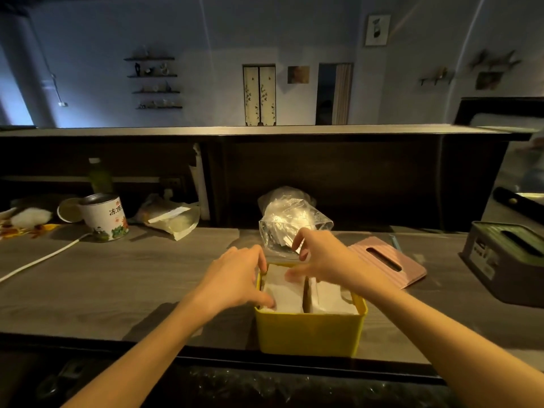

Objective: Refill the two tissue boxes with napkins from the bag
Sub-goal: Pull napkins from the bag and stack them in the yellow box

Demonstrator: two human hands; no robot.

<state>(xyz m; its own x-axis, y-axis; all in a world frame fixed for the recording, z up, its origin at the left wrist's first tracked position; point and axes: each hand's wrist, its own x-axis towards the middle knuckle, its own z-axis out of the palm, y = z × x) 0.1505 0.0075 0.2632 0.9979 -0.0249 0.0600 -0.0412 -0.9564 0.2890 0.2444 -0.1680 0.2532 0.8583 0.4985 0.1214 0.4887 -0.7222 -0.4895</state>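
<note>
1. Both our hands reach into the open yellow tissue box (309, 334): the left hand (235, 278) curls its fingers round the left stack of white napkins (282, 293), and the right hand (321, 257) rests its thumb on the stack's far edge, fingers bent above.
2. We see the clear bag (290, 222) just behind the box.
3. Its pink lid (388, 260) lies to the right on the surface (117, 278).
4. Farther right sits a dark green tissue box (509, 257).
</note>
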